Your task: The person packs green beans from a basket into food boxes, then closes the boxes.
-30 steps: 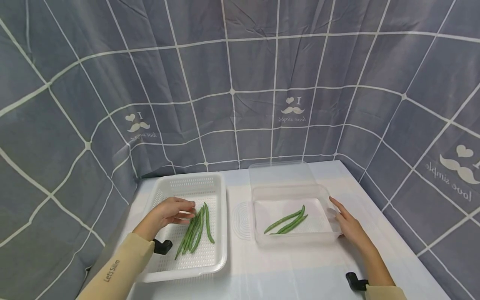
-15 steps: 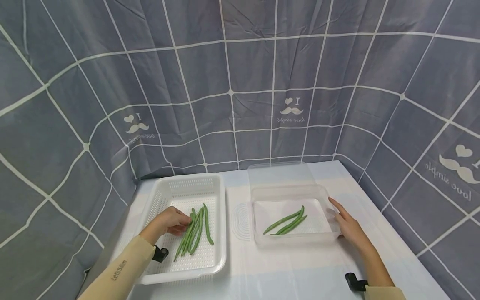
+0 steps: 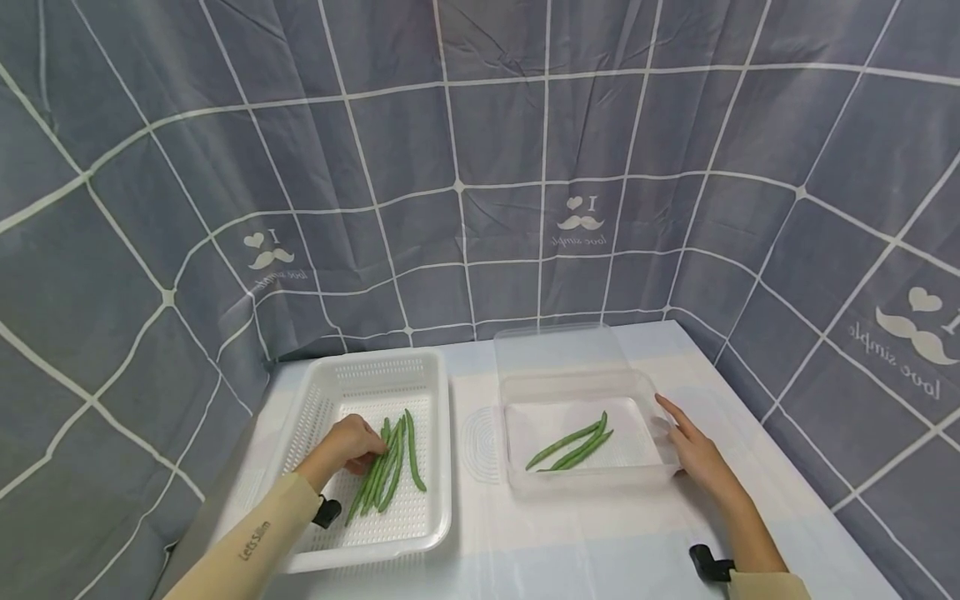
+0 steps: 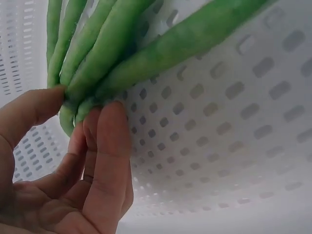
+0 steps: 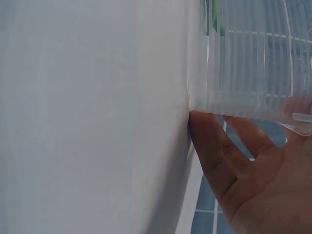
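Note:
In the white perforated basket [image 3: 442, 500] lies a bunch of green beans [image 3: 393, 471]; one bean [image 3: 413, 454] sits a little apart on the right. My left hand [image 3: 348, 446] is at the left side of the bunch. Seen from the left wrist, its thumb [image 4: 46, 102] and curled fingers [image 4: 114, 141] pinch ends of the green beans [image 4: 107, 44]; how many are held, I cannot tell. My right hand [image 3: 699, 450] rests against the right wall of a clear plastic container [image 3: 540, 482], its fairly straight fingers [image 5: 207, 131] touching the side. Several green beans [image 3: 573, 446] lie inside it.
A clear lid [image 3: 555, 346] extends behind the container. Both vessels stand on a pale tablecloth [image 3: 525, 542], with a gap between them. A grey-blue curtain [image 3: 502, 225] with white grid lines encloses the table at the back and sides.
My left hand has come down to the bean bunch, and its fingers have closed on bean ends. The right hand and the container have stayed in place.

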### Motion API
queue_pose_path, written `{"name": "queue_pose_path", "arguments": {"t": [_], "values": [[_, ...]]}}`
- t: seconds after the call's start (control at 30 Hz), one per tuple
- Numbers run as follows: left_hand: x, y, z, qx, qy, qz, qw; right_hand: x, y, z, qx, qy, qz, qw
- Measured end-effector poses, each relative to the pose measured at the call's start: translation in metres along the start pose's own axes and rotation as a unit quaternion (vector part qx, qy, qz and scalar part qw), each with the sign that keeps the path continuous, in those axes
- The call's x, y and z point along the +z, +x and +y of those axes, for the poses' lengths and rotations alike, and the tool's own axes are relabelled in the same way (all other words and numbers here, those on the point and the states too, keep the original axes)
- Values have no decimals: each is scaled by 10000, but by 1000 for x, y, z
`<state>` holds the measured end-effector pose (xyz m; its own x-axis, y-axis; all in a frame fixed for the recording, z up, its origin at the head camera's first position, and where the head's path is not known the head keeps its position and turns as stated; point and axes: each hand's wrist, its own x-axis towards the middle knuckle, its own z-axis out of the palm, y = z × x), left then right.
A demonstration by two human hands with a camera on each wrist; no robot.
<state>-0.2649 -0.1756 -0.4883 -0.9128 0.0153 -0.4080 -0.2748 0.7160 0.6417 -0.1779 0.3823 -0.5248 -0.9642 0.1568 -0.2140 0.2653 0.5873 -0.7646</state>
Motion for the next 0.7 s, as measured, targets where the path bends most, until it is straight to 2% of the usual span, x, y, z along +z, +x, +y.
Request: {"name": "queue_pose_path", "arguments": {"t": [0.2, 0.43, 0.57, 0.7], "values": [[1, 3, -3, -56, -118, 72, 9999, -1, 0, -1, 25, -12, -36, 10000], [-7, 0, -3, -37, -772, -217, 9968, -1, 0, -1, -7, -31, -48, 10000], [-16, -2, -4, -6, -1336, -414, 9902, -1, -1, -2, -13, -50, -49, 10000], [-26, -2, -9, 59, -1918, -678, 9791, -1, -2, -2, -3, -65, -34, 10000]]}}
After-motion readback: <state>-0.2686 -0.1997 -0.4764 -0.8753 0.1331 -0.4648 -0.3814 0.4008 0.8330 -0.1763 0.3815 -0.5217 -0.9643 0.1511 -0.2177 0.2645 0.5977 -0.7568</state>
